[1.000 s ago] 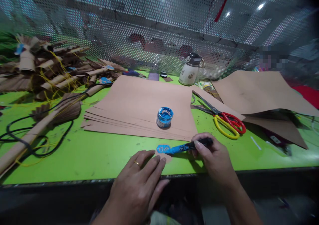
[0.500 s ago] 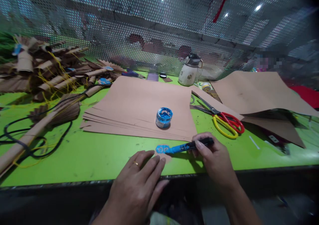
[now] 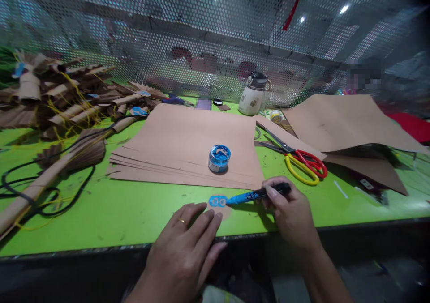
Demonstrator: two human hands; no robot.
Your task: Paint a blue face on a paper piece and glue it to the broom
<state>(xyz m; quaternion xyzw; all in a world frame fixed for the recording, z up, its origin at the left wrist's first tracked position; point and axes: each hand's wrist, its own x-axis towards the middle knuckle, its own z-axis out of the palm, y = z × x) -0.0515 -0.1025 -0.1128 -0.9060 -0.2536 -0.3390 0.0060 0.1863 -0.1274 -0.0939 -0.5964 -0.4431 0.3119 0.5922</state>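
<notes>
A small round piece of brown paper (image 3: 220, 213) lies at the table's front edge, with blue paint (image 3: 215, 201) along its far part around two ring shapes. My left hand (image 3: 188, 240) rests fairly flat, its fingertips on the near left of this piece and a ring on one finger. Between thumb and fingers, my right hand (image 3: 289, 209) grips a black marker pen (image 3: 257, 194) whose front is coated blue. Its tip meets the right end of the painted band. Beyond the hands, an open jar of blue paint (image 3: 219, 160) stands on stacked brown paper sheets (image 3: 188, 133).
Scissors (image 3: 298, 160) with red and yellow handles lie right of the stack. Behind stands a white bottle (image 3: 251, 95) with a black lid. More brown paper (image 3: 339, 124) lies right. Rolled paper pieces (image 3: 70, 97) with yellow string heap up left, near a black cord (image 3: 90, 177).
The pen tip has shifted slightly right and up along the painted band, whose right end now shows more blue around the ring. My left hand stays in place on the paper.
</notes>
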